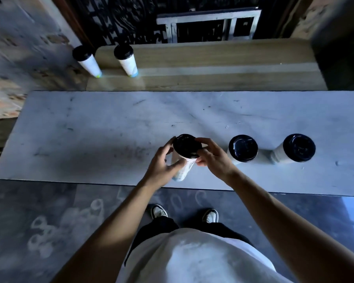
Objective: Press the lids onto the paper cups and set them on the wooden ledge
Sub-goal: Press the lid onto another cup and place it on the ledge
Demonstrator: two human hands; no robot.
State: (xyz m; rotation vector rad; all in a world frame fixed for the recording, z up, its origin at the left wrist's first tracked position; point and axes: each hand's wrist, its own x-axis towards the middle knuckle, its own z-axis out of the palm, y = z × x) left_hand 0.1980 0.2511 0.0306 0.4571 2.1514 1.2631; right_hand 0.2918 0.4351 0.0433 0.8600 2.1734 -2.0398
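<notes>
A tall white paper cup with a black lid stands near the front edge of the pale counter. My left hand grips the cup's side just under the lid. My right hand holds the lid's right rim with curled fingers and thumb. Two more lidded white cups stand to the right on the counter, one close by and one farther right. On the wooden ledge beyond, at its left end, stand two lidded cups.
The wooden ledge stretches to the right behind the counter. Dark ironwork and a white frame rise behind it. A dark bulky object stands at the ledge's right end. My shoes are on the dark floor below the counter.
</notes>
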